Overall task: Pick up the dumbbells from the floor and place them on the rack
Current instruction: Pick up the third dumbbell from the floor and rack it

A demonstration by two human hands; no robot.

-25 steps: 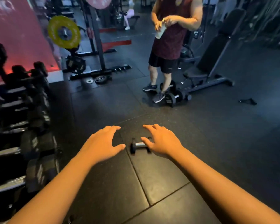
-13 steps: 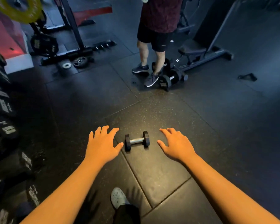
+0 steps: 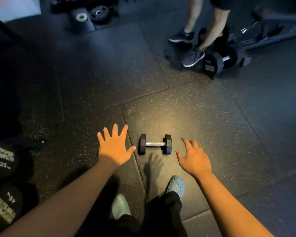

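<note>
Both hands have dropped closer, left hand (image 3: 114, 148) and right hand (image 3: 194, 159) flanking the dumbbell (image 3: 155, 144), fingers spread wide.

The person is wearing no sleeves on either forearm, dark trousers (image 3: 162, 212) and pale blue perforated clogs (image 3: 176, 185) on both feet.

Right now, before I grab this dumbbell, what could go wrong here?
1. The dumbbell lies just ahead of your shoes; a slip from either open hand could drop it on your toes.
2. Another person's foot stands beside bigger dumbbells; swinging up toward them could hit them.
</note>
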